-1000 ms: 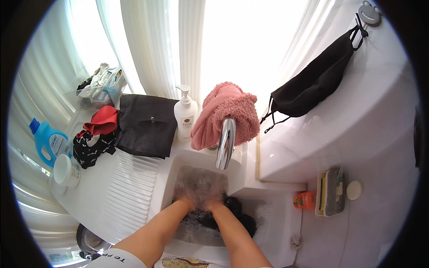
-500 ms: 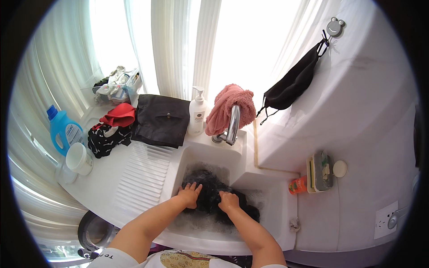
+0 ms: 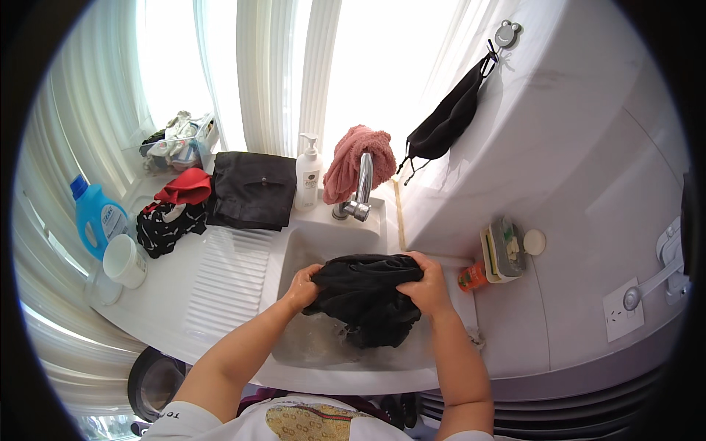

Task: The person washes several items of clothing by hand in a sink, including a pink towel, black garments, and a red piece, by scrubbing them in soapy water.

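A wet black garment (image 3: 366, 294) hangs between my two hands over the white sink (image 3: 294, 253); its exact kind cannot be made out. My left hand (image 3: 302, 288) grips its left edge with closed fingers. At the opposite side, my right hand (image 3: 426, 285) pinches the cloth, thumb on the near side. The lower folds of the garment dip toward greyish, sudsy water (image 3: 323, 342) in the basin. Behind it rises the chrome tap (image 3: 364, 180), with a pink towel (image 3: 353, 163) draped over it.
Left of the basin is a ribbed washboard (image 3: 229, 275). Beyond it lie a folded black cloth item (image 3: 252, 192) and red cloth (image 3: 185, 187). A white pump bottle (image 3: 308, 176), blue detergent bottle (image 3: 94, 217) and white tub (image 3: 125, 262) stand around. An orange bottle (image 3: 472, 277) is at right.
Both hands have come up out of the water, lifting the black garment and spreading it between them. Before, they pressed it down in the basin. The view has shifted slightly.
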`<state>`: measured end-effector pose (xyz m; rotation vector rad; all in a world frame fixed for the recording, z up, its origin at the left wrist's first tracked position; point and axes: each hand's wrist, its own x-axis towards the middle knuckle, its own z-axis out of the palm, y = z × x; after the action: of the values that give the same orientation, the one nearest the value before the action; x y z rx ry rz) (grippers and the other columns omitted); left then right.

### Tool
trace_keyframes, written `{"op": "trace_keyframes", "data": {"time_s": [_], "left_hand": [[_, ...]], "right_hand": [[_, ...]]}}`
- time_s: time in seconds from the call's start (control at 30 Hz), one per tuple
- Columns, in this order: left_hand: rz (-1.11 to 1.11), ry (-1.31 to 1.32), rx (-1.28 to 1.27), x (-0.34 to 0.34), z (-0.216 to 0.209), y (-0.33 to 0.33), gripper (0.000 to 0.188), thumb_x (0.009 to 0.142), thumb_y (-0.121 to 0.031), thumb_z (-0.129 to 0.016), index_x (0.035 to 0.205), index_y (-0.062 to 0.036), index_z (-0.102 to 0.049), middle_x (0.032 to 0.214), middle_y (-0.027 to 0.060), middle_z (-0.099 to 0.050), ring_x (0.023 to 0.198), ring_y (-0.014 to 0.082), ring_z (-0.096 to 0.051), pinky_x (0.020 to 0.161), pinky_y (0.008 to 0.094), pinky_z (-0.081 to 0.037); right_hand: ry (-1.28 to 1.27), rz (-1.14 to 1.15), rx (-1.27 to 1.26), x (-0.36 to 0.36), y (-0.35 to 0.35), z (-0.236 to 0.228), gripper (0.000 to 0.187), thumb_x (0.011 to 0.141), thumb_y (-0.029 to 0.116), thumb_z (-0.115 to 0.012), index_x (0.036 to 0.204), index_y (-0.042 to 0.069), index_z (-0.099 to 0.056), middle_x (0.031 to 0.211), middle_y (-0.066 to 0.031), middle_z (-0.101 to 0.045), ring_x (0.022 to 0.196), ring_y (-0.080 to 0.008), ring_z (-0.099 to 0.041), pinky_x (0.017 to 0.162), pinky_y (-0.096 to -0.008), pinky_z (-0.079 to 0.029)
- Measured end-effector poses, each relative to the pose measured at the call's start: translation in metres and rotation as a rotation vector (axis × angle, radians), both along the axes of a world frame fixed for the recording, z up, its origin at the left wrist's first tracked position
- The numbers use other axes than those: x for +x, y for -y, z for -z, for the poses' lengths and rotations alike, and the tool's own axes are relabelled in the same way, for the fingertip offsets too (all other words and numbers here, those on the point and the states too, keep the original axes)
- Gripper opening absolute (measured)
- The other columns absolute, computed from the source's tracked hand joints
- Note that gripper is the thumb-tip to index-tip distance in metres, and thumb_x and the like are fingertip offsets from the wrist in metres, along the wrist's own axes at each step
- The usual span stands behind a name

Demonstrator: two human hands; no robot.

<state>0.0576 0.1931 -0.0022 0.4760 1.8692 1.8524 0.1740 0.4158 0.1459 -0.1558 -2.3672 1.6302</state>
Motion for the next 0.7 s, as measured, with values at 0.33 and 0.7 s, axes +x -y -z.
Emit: {"op": "trace_keyframes", "data": {"time_s": [0.33, 0.7], "left_hand": [[-0.239, -0.052, -0.416, -0.015, -0.014, -0.004, 0.039, 0.071, -0.016, -0.073, 0.106, -0.0056, -0.057, 0.088, 0.0103, -0.064, 0.083, 0.0234, -0.061, 0.077, 0.034, -0.049], [0.514, -0.592, -1.368, 0.028, 0.054, -0.02, 0.126, 0.059, -0.06, -0.08, 0.153, -0.0205, -0.006, 0.158, 0.016, 0.0, 0.145, 0.0379, -0.005, 0.107, 0.0676, -0.017]], "right_hand": [[0.439, 0.039, 0.08, 0.012, -0.028, 0.135, 0.073, 0.064, -0.004, -0.069, 0.133, 0.006, -0.048, 0.123, -0.0158, -0.058, 0.116, -0.0272, -0.054, 0.099, -0.0345, -0.043], [0.401, -0.521, 1.198, -0.024, 0.046, 0.212, 0.108, 0.062, 0.057, -0.078, 0.139, -0.005, -0.035, 0.155, -0.0242, -0.004, 0.145, -0.0392, -0.006, 0.114, -0.052, -0.019]]}}
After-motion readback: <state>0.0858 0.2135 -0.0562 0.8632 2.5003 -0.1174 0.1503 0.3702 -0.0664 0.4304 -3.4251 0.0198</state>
